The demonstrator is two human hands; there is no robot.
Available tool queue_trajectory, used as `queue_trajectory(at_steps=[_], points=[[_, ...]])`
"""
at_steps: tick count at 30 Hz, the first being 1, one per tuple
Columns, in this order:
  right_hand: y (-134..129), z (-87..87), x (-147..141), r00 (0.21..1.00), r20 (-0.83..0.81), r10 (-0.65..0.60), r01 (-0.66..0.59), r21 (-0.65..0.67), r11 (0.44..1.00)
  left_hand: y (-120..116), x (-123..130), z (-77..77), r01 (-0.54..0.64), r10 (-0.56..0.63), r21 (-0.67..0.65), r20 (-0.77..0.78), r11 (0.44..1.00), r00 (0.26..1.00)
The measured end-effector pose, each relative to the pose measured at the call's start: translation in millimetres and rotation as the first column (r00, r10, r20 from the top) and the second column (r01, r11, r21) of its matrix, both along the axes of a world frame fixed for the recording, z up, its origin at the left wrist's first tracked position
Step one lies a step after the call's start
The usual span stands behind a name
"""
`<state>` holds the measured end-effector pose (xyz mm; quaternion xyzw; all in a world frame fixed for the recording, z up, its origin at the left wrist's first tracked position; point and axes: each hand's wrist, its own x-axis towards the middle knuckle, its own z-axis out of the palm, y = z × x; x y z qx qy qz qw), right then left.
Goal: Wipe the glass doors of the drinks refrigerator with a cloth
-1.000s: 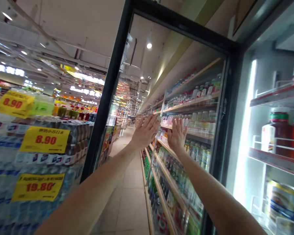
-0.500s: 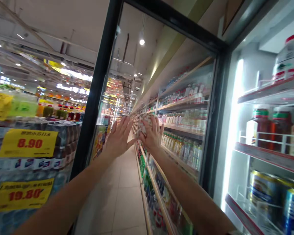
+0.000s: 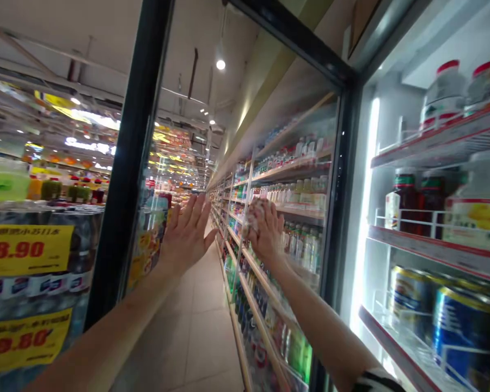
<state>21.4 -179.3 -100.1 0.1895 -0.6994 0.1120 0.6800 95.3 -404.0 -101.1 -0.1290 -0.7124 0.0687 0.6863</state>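
A glass door point(image 3: 237, 128) with a black frame point(image 3: 124, 147) stands swung open before me. My left hand point(image 3: 188, 234) lies flat against the pane at its left part, fingers stretched and spread, holding nothing. To the right of it, my right hand point(image 3: 268, 234) presses a crumpled, pale mottled cloth point(image 3: 253, 213) to the same pane. The cloth shows at the left of the fingers and above them; the rest is under the palm. Both arms reach forward, with a gap between the hands.
A lit fridge at right holds cans point(image 3: 459, 321), dark bottles point(image 3: 406, 198) and red-capped bottles point(image 3: 445, 92) on wire-edged shelves. Stacked packs of drinks with yellow price signs point(image 3: 28, 247) stand at left. Through the glass show an aisle floor point(image 3: 206, 305) and long drink shelves.
My right hand has slid rightward over the glass with the cloth, widening the gap between my hands. My left hand remains spread on the pane. The view has turned a little to the right.
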Motion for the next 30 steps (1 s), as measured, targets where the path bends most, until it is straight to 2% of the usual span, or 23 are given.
queue_trajectory(at_steps=[1,2,5,7,9,11,13,15,18,19,20,23,25,27,30], points=[[-2,-2.2,1,1.0,-0.003,-0.003,0.003,0.015,1.0,1,1,0.2,0.006,-0.006,0.003,0.008,1.0,1.0],[1,-3.2,0,1.0,0.003,-0.008,0.008,-0.026,1.0,1,2,0.4,0.007,-0.007,0.005,0.017,1.0,1.0],[22,-0.3,-8,0.999,0.043,-0.006,0.019,-0.296,0.955,3,5,1.2,-0.011,0.011,0.006,0.052,1.0,0.999],[24,1.9,-11,0.999,0.043,0.008,0.009,-0.38,0.925,3,6,1.5,-0.028,0.028,0.013,0.062,1.0,0.998],[8,1.5,-8,1.0,0.007,0.027,-0.024,-0.288,0.957,2,5,1.4,-0.04,0.039,0.015,0.058,0.999,0.998],[-14,0.4,-3,0.998,-0.042,0.053,-0.055,-0.063,0.996,0,3,1.0,-0.047,0.047,0.012,0.047,0.999,0.998],[-28,2.9,1,0.994,-0.088,0.066,-0.057,0.1,0.993,-3,-1,0.5,-0.055,0.054,0.006,0.042,0.998,0.998],[-27,10.9,0,0.991,-0.123,0.048,-0.038,0.075,0.996,-4,-4,-0.1,-0.063,0.062,0.008,0.036,0.998,0.997],[-15,25.8,-5,0.995,-0.102,-0.005,-0.009,-0.14,0.99,-5,-7,-0.9,-0.067,0.066,0.01,0.027,0.998,0.997],[-15,28.2,-6,0.996,-0.09,-0.012,-0.004,-0.17,0.986,-5,-7,-1.0,-0.065,0.064,0.009,0.024,0.998,0.998],[-19,28.3,-5,0.996,-0.083,-0.01,-0.003,-0.156,0.988,-5,-8,-1.1,-0.061,0.06,0.007,0.02,0.998,0.998],[-46,16.7,2,0.995,-0.092,0.027,-0.021,0.057,0.998,-6,-12,-1.2,-0.048,0.048,0.0,0.016,0.999,0.999],[-63,7.2,6,0.995,-0.093,0.04,-0.026,0.151,0.988,-7,-14,-1.2,-0.041,0.041,-0.004,0.021,0.999,0.999],[-67,3.9,7,0.996,-0.091,0.027,-0.013,0.155,0.988,-9,-16,-1.2,-0.028,0.029,-0.013,0.03,1.0,0.999],[-49,10.2,2,0.999,-0.029,-0.035,0.036,0.033,0.999,-11,-19,-0.9,0.0,0.001,-0.023,0.067,1.0,0.998]])
